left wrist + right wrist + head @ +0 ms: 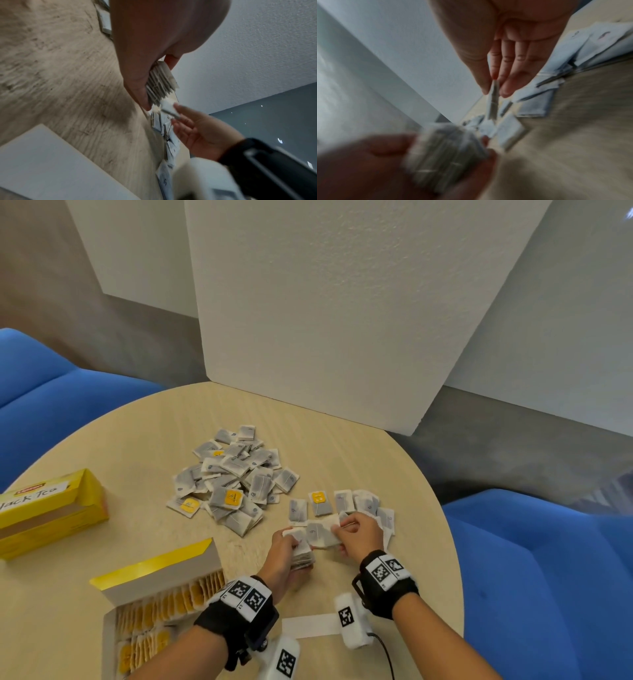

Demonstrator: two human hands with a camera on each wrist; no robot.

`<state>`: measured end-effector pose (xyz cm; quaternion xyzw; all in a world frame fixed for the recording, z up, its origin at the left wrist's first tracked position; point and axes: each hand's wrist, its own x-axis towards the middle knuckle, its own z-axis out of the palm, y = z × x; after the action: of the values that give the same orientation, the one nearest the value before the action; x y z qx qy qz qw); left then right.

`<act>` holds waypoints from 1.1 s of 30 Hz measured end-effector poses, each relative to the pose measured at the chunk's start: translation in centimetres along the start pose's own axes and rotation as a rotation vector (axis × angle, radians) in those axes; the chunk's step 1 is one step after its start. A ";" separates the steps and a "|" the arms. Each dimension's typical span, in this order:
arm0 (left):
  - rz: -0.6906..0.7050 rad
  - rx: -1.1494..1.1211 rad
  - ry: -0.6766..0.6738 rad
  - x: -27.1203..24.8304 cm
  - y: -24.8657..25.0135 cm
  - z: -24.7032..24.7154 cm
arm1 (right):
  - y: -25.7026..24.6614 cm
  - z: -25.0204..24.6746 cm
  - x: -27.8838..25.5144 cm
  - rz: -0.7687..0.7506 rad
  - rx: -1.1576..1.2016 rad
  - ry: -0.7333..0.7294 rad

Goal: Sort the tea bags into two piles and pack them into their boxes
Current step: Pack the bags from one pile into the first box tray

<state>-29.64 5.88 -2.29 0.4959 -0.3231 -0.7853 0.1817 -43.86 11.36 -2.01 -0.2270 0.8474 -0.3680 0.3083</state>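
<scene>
— Tea bags [236, 474] everywhere: a loose heap of grey sachets mid-table, a few yellow-tagged ones mixed in, and a smaller spread [356, 505] laid flat just right of it.

— And the hands?

— Left hand [286, 556] is curled round a thick stack of grey bags [160, 83], thumb on one side, fingers on the other. Right hand [359, 534] pinches a single bag [494, 100] edge-on between thumb and fingertips, right beside that stack.

— Boxes?

— Near box [161, 597] is open, lid flap standing up, with rows of yellow-tagged bags upright inside (packed close). Second yellow box [51, 515] lies on its side at the far left, opening facing us; I can't tell what's in it.

— The setting?

— Round pale wood-grain table [342, 446], a white foam panel [342, 302] standing at its far edge, blue seats [534, 559] either side, grey wall behind.
</scene>
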 end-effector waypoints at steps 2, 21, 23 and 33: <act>-0.019 -0.018 -0.008 -0.3 0.1 0.1 | -0.9 -0.7 -1.7 -0.004 0.277 -0.080; -0.028 0.060 -0.089 -1.2 0.3 0.5 | 0.0 1.0 -4.6 -0.125 0.061 -0.139; 0.016 0.131 -0.085 -1.3 0.2 0.8 | 0.3 0.9 -4.6 -0.057 0.115 -0.367; 0.178 0.401 -0.102 -1.9 -0.6 2.5 | 1.9 2.5 -5.7 -0.278 0.013 -0.442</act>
<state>-31.07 8.25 -0.69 0.4514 -0.5241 -0.7101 0.1316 -38.44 14.84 -2.81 -0.4140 0.7177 -0.3537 0.4340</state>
